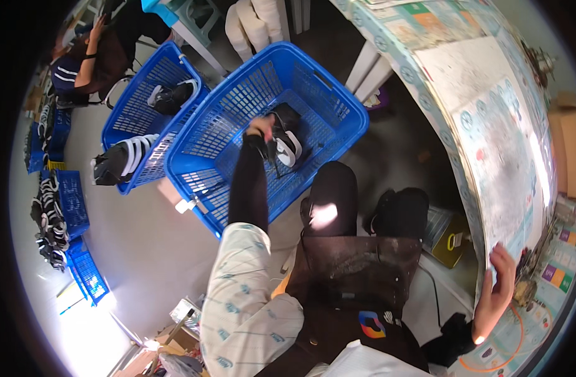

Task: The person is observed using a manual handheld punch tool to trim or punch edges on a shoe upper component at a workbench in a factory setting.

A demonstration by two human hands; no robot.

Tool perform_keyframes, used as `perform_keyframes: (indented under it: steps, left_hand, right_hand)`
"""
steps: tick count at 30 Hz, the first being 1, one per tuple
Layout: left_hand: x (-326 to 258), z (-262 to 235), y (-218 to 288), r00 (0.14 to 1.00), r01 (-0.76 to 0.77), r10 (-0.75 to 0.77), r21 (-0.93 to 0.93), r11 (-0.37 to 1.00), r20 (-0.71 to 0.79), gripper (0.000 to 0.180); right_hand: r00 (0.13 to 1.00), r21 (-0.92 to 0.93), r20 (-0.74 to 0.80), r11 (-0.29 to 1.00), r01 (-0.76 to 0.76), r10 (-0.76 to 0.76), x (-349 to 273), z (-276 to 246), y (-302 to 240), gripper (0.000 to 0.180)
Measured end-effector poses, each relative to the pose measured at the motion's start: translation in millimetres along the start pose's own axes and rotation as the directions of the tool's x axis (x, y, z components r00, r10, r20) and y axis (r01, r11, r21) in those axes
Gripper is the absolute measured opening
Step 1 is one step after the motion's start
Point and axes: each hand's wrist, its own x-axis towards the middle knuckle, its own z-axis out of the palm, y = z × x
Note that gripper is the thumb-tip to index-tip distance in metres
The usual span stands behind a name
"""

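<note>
My left hand (261,127) reaches down into a large blue plastic basket (193,157), beside black shoes at its bottom. One black shoe with a white sole (288,149) lies just right of my fingers, and a darker black shoe (286,118) is behind it. My left fingers are blurred, so their grip is unclear. On the right, my right hand (498,292) rests at the edge of a worktable (451,119), fingers stretched out and holding nothing.
A second blue basket (168,63) with black-and-white shoes stands left of the first. Smaller blue baskets (73,201) and rows of shoes (49,213) line the far left. Another person (90,63) sits at the upper left. White table legs (369,72) stand beyond the basket.
</note>
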Motion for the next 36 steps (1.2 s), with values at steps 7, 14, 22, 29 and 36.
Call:
perform_keyframes:
  steps: [7, 14, 22, 29, 36]
  left_hand:
    - [-41, 160, -115, 0.770, 0.571, -0.488, -0.103, 0.815, 0.411, 0.088]
    - [-47, 141, 14, 0.850, 0.495, -0.521, -0.224, 0.839, -0.073, 0.033]
    - [-186, -168, 123, 0.819, -0.203, 0.194, 0.043, 0.978, -0.540, 0.018]
    - [-425, -209, 273, 0.563, -0.692, 0.779, 0.359, 0.627, -0.276, 0.020]
    - [-461, -257, 310, 0.624, -0.746, 0.699, -0.001, 0.666, -0.349, 0.045]
  right_hand:
    - [0.964, 0.018, 0.265, 1.000, -0.005, 0.000, 2, 33, -35, 0.022]
    - [0.955, -0.085, 0.265, 0.989, -0.117, 0.136, 13, 58, -55, 0.023]
    - [0.918, 0.451, 0.339, 0.892, 0.035, -0.208, 50, 119, -55, 0.018]
    - [0.962, 0.557, 0.147, 0.823, 0.111, -0.229, 91, 239, -95, 0.087]
    - [0.941, 0.618, 0.078, 0.756, 0.214, -0.329, 25, 199, -12, 0.061]
